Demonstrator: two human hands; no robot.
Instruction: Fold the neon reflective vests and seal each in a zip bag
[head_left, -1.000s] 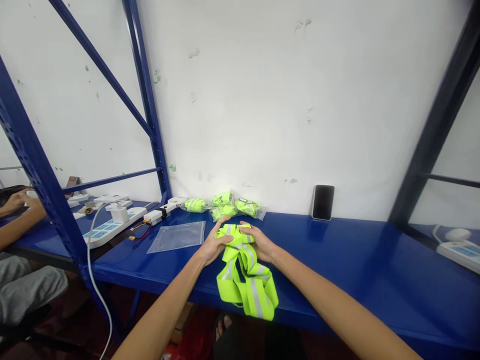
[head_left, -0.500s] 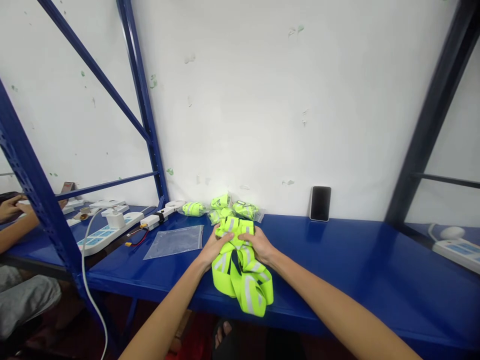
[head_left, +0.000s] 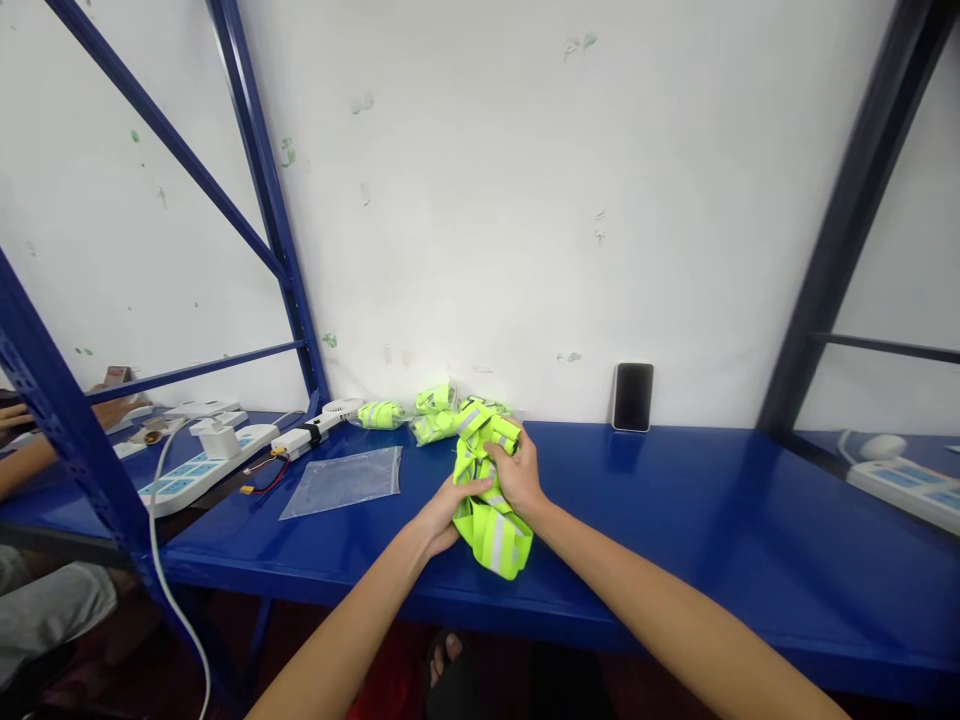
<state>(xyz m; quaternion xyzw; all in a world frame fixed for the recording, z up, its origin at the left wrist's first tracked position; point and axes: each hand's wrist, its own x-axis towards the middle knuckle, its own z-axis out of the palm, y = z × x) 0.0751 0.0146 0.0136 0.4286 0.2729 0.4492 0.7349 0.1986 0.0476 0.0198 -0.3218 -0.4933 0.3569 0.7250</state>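
Bunched between my hands is a neon-yellow reflective strap (head_left: 495, 535) with silver bands, its loops hanging toward the table's front edge. My left hand (head_left: 448, 508) grips it from the lower left, thumb across the front. Higher up on the right, my right hand (head_left: 516, 468) is closed around a folded or rolled part of it. Behind them, against the wall, lie several bundles of similar yellow strap (head_left: 435, 400), some in clear bags. A flat clear zip bag (head_left: 345, 482) rests on the table left of my hands.
On the blue table (head_left: 675, 540), a dark-screened device (head_left: 632, 397) leans against the wall. A white power strip (head_left: 202, 468), a cabled white device (head_left: 300, 440) and blue rack posts (head_left: 262, 180) stand left. Another person's arm (head_left: 34, 465) shows at far left; another power strip (head_left: 907, 490) lies right.
The strap has been gathered up, and its hanging loops are shorter. My right hand has risen around the upper part, while my left has shifted lower on the bundle. The view has shifted slightly.
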